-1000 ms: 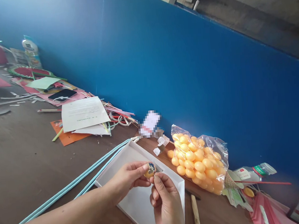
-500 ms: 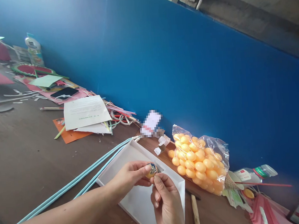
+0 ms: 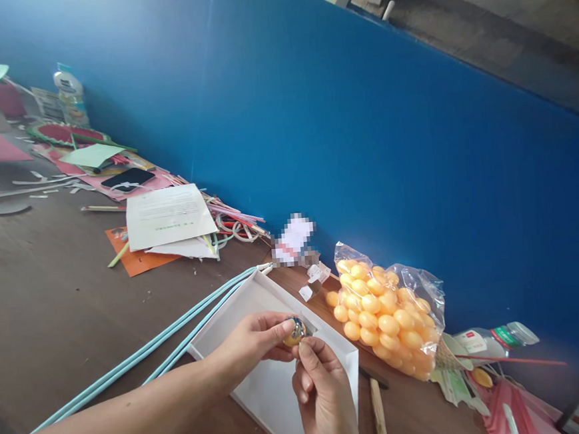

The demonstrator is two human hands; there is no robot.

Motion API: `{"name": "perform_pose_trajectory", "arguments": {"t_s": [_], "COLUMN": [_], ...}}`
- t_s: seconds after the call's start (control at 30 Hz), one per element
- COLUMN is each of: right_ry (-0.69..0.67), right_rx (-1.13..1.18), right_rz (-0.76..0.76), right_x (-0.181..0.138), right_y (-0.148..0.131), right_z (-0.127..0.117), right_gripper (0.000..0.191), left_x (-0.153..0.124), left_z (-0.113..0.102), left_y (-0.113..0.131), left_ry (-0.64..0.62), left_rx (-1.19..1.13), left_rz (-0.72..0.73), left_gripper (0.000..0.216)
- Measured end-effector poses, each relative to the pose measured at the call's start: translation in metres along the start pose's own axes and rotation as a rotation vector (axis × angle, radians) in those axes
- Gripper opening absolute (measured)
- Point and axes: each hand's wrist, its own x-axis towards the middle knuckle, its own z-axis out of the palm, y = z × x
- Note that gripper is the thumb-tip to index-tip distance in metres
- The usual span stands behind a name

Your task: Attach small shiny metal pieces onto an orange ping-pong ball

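My left hand (image 3: 252, 343) is closed, thumb and fingers gripping a small shiny round metallic ball (image 3: 296, 331), silver and gold in its reflections. My right hand (image 3: 323, 385) pinches at the ball's lower right edge with thumb and forefinger, the other fingers curled in. Whatever lies between those right fingertips is too small to make out. Both hands are over a shallow white box lid (image 3: 271, 395) that lies on the brown table. Light blue cords (image 3: 173, 333) run along the lid's left side.
A clear bag of orange balls (image 3: 387, 313) stands right of the lid, with a hammer (image 3: 378, 410) in front. Beyond are a plastic bottle (image 3: 494, 339) and pink material. Papers (image 3: 169, 216), a phone (image 3: 127, 179) and sticks lie left, along a blue partition (image 3: 338, 139).
The view has shifted very slightly, so the things at the left sit a little further right. Both hands keep the same hold on the ball.
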Motion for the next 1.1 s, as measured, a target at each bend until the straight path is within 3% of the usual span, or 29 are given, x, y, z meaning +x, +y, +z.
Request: {"name": "perform_pose_trajectory", "arguments": {"t_s": [1.1], "right_ry": [-0.068], "right_rx": [0.04], "right_rz": [0.018], "right_x": [0.0022], "right_y": [0.0038], "right_z": [-0.0065], "right_gripper": [0.006], "left_x": [-0.0011], "left_z": [0.0], "left_y": [0.0001], "left_ry": [-0.043], "left_rx": [-0.031], "left_rz": [0.011], "left_gripper": [0.037]}}
